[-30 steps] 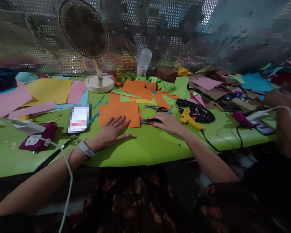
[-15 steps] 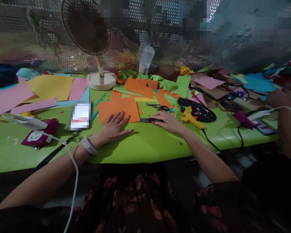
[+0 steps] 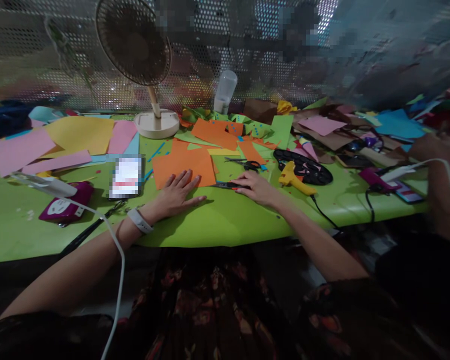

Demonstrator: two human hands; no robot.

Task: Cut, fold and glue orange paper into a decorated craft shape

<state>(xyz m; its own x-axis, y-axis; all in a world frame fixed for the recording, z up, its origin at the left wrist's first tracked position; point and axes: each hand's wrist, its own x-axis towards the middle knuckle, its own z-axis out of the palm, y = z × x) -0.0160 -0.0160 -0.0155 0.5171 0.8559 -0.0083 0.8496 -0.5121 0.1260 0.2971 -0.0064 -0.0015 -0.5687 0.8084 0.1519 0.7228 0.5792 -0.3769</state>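
My left hand (image 3: 174,195) lies flat, fingers spread, on the lower edge of an orange sheet of paper (image 3: 183,162). In my right hand (image 3: 257,187) is a pair of scissors (image 3: 225,184), held low over the green tabletop. Their dark blades point left and reach the sheet's lower right corner; the handles are mostly hidden under my fingers. A second pair of scissors (image 3: 252,164) with black handles lies just behind my right hand. To the right of that hand rests a yellow glue gun (image 3: 296,180), beside a black palette-like tray (image 3: 320,174).
A fan (image 3: 156,124) and a clear bottle (image 3: 226,87) stand at the back. Pink and yellow sheets (image 3: 80,135) lie left, near a phone (image 3: 126,176) and a purple box (image 3: 67,202). A white cable (image 3: 120,270) crosses my left forearm. Another person's hand (image 3: 435,150) is at the far right.
The view has shifted slightly. My left hand stays flat on the orange sheet, and my right hand keeps its hold on the scissors with hardly any movement.
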